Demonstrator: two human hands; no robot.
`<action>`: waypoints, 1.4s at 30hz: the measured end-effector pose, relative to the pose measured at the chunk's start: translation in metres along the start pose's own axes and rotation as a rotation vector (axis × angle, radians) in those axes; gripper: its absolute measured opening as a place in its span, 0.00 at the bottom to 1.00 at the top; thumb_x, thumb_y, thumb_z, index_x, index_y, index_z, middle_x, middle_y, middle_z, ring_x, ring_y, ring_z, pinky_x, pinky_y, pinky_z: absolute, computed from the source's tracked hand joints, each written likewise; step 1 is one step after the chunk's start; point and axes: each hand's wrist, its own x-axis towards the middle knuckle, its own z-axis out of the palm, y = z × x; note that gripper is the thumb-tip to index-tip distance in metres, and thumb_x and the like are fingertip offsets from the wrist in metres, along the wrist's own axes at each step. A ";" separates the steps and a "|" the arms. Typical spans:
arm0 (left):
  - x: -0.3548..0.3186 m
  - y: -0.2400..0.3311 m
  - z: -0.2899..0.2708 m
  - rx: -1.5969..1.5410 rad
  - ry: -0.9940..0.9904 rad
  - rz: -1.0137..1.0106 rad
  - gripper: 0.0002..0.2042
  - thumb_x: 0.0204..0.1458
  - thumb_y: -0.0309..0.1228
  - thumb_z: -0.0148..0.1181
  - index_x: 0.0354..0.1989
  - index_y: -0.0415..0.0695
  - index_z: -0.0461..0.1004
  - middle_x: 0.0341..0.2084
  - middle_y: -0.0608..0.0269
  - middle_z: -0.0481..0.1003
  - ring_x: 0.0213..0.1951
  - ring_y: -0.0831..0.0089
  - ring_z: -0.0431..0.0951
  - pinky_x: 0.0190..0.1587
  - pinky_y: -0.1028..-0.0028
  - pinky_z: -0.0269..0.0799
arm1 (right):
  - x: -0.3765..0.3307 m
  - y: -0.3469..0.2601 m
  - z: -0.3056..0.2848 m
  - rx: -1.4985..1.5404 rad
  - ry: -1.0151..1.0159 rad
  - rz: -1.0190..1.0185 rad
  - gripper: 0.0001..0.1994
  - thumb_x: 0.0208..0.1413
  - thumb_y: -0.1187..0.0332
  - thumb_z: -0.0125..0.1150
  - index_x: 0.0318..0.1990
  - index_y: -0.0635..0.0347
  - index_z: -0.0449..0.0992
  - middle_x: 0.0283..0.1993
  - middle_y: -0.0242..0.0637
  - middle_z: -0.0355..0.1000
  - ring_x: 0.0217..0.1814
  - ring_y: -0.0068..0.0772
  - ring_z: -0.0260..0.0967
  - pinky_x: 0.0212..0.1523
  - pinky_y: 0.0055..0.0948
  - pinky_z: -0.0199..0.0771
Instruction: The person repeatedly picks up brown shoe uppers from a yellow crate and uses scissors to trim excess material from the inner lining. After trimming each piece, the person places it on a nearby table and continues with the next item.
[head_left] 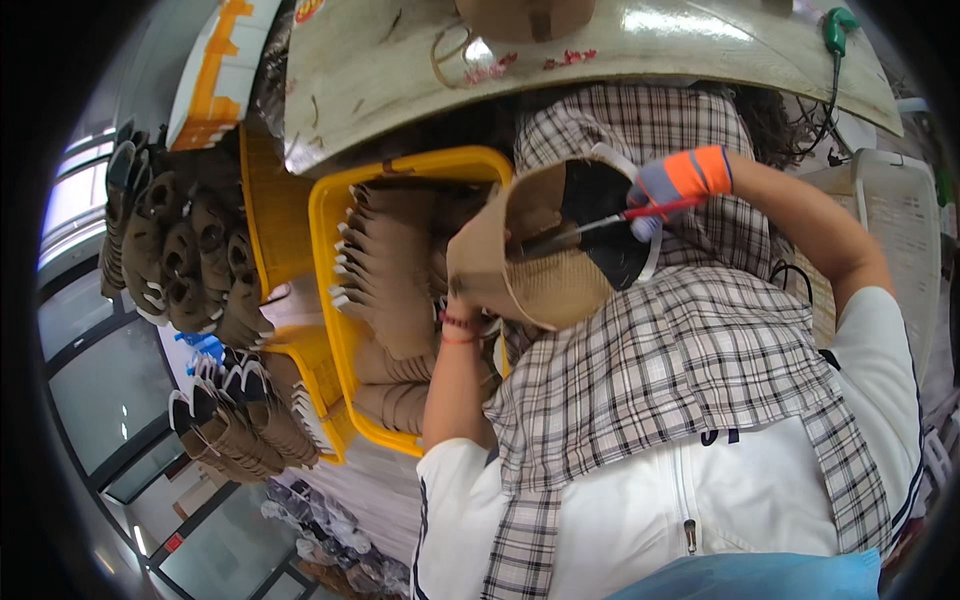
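A wide brown tube-shaped piece (pixel 565 292), perhaps a boot upper, is held above my lap with its open end facing me. It has a black lining on one side and a white edge. My left hand (pixel 463 303) grips its left side; the fingers are mostly hidden by the piece. My right hand (pixel 660 195), in a grey and orange glove, is closed around a slim red-handled tool (pixel 590 226) with a long metal shaft. The tool reaches into the piece's opening, where its dark tip is blurred. Its exact kind is unclear.
Left of my lap stands a yellow crate (pixel 325 225) with stacked brown pieces (pixel 390 290). More brown pieces (pixel 180 265) are piled farther left. A worktable (pixel 370 80) runs across the front, with a green tool (pixel 838 32) at its right. A white basket (pixel 900 215) is at right.
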 end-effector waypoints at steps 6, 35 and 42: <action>-0.008 0.160 -0.022 0.788 0.026 0.709 0.12 0.52 0.25 0.53 0.43 0.35 0.77 0.41 0.52 0.79 0.43 0.62 0.79 0.56 0.60 0.70 | -0.048 0.048 0.036 0.140 0.115 -0.165 0.16 0.54 0.56 0.61 0.38 0.62 0.77 0.28 0.39 0.75 0.29 0.29 0.69 0.31 0.34 0.69; 0.319 0.260 0.040 0.586 -0.304 0.795 0.25 0.42 0.14 0.42 0.50 0.42 0.74 0.44 0.55 0.74 0.50 0.57 0.72 0.58 0.63 0.64 | -0.041 0.054 0.052 0.347 0.503 -0.474 0.15 0.49 0.68 0.56 0.45 0.62 0.74 0.29 0.42 0.75 0.27 0.34 0.70 0.29 0.33 0.69; 0.374 0.410 -0.022 0.748 0.864 1.179 0.12 0.53 0.29 0.57 0.45 0.43 0.76 0.57 0.48 0.64 0.62 0.50 0.60 0.62 0.57 0.59 | -0.008 0.094 0.067 0.286 0.426 -0.454 0.24 0.54 0.63 0.52 0.59 0.59 0.70 0.39 0.43 0.76 0.34 0.34 0.69 0.37 0.32 0.70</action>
